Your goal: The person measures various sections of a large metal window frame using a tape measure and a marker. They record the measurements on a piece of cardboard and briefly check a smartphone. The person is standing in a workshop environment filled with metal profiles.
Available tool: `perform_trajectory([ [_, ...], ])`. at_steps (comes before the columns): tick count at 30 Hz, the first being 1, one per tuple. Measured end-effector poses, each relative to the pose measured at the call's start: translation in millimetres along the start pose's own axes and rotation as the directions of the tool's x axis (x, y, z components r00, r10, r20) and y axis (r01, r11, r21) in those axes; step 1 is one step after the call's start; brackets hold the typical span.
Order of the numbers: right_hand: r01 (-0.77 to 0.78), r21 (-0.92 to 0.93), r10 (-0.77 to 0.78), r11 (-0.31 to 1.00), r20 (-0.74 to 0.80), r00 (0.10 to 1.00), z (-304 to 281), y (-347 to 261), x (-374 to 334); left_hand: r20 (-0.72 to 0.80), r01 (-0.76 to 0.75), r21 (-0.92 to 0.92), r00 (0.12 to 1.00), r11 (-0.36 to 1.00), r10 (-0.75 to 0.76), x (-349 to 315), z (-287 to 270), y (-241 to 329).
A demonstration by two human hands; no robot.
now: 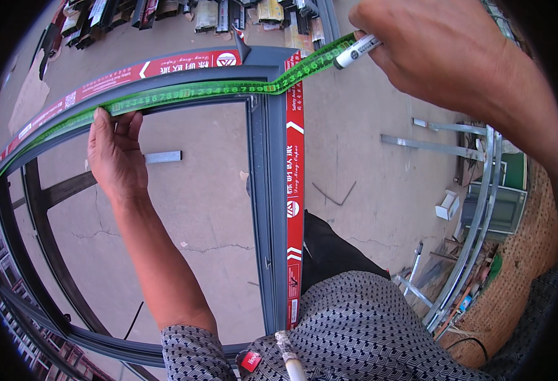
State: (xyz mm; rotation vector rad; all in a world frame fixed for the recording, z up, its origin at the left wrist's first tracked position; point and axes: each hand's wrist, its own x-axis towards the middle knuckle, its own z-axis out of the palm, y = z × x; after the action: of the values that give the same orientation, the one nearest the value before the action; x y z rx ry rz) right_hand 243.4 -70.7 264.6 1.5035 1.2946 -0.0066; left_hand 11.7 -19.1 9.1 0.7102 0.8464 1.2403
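Note:
A dark grey window frame (272, 209) with red printed protective film (295, 165) along its outer edges stands out in front of me. A green tape measure blade (221, 91) is stretched along its far bar. My left hand (119, 149) reaches through the frame's opening and pinches the blade against that bar, thumb on top. Past the far right corner the blade lifts off and bends up to my right hand (412, 51). Those fingers are closed round a white marker (357, 52) and the tape's near end; the tape case is hidden in the grip.
Stacked metal profiles (218, 16) lie on the floor at the far side. Long metal bars (479, 235), a white box (447, 205) and a brown woven surface (520, 279) are at right. More dark framing (69, 190) stands at left. A cigarette (290, 357) shows at the lower edge.

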Motion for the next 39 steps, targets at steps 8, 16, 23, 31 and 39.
perform_trajectory([
  [8,-0.05,-0.055,0.054,0.997,0.086,0.995,-9,-6,0,-0.008,-0.005,0.014,1.0,1.0,0.005,0,2,1],
  [16,0.038,-0.125,-0.059,0.991,-0.165,0.985,14,-2,-8,0.015,-0.005,0.012,1.0,1.0,0.005,-1,3,1],
  [23,0.074,-0.118,-0.092,0.99,-0.149,0.985,11,0,-13,-0.001,0.0,0.02,1.0,1.0,0.0,0,4,0],
  [31,0.121,-0.094,-0.129,0.988,-0.086,0.988,0,8,-15,-0.001,-0.003,0.018,1.0,1.0,0.003,0,2,2],
  [39,0.07,-0.155,-0.082,0.985,-0.069,0.994,3,0,-20,-0.011,0.004,0.01,1.0,1.0,-0.004,0,4,1],
])
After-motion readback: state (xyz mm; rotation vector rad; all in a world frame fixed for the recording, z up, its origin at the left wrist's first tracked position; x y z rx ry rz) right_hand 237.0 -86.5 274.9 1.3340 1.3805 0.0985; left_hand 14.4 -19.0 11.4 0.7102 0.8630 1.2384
